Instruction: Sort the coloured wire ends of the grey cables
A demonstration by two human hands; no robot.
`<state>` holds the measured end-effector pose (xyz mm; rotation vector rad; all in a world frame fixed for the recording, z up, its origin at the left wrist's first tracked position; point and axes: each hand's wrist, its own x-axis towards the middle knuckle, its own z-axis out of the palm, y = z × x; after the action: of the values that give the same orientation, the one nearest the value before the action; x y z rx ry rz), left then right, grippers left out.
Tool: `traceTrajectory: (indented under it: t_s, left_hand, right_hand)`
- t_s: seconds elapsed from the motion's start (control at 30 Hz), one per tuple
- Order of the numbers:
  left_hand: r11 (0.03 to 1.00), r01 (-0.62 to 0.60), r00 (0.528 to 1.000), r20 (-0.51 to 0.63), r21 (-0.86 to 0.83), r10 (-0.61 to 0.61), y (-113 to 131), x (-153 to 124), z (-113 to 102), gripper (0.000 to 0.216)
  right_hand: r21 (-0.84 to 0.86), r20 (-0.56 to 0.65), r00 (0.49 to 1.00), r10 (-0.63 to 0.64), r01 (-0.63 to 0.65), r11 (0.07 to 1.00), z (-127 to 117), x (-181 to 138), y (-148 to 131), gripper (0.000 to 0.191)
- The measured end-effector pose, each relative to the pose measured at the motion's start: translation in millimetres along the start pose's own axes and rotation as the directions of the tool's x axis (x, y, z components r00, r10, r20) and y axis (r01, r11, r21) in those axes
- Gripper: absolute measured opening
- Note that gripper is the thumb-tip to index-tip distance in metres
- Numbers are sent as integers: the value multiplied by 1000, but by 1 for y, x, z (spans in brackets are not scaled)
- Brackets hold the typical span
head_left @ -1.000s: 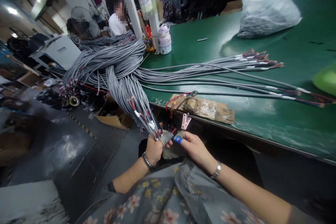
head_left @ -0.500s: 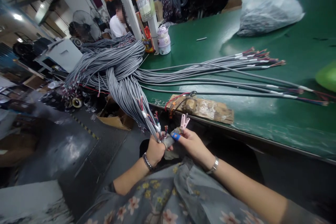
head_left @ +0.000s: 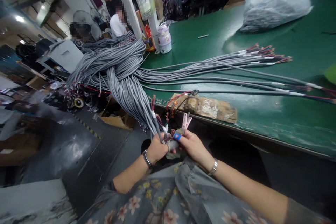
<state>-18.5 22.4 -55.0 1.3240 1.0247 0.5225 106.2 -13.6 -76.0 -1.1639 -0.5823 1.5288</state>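
My left hand (head_left: 156,149) is closed round the stripped ends of a few grey cables (head_left: 153,126), whose thin coloured wires and white wraps stick up above the fingers. My right hand (head_left: 193,146), with blue tape on one fingertip, is closed close beside it. A pink clothespin (head_left: 186,121) stands up at the right fingers, next to a small greyish piece partly hidden by them; I cannot make out exactly what they pinch. The thick bundle of grey cables (head_left: 128,87) hangs over the table edge to my left hand.
More cables (head_left: 204,67) lie across the green table (head_left: 210,47). A wooden board (head_left: 210,107) with wires sits at its front edge. Farther back are a purple bottle (head_left: 164,38) and a plastic bag (head_left: 273,5). A person (head_left: 117,24) is at the back left.
The held cable ends have shifted slightly right, towards my right hand, and some wires now lie beside its fingers. Both hands keep their grip. The table view has shifted a little.
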Motion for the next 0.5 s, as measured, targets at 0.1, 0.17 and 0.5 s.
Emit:
traceTrajectory:
  t_s: [0.1, 0.17, 0.5]
  left_hand:
    - [1000, -10, 1000, 3, 21, 10, -4, 0, -1, 32]
    - [999, -45, 998, -45, 16, 46, -8, -1, 0, 34]
    - [979, -192, 966, -193, -75, 175, -17, 0, 1, 33]
  right_hand:
    - [-54, -68, 998, 12, -16, 998, 1, 0, 0, 32]
    - [-12, -97, 995, 38, -39, 999, 3, 1, 0, 28]
    - [450, -43, 975, 216, -174, 876, -12, 2, -2, 16]
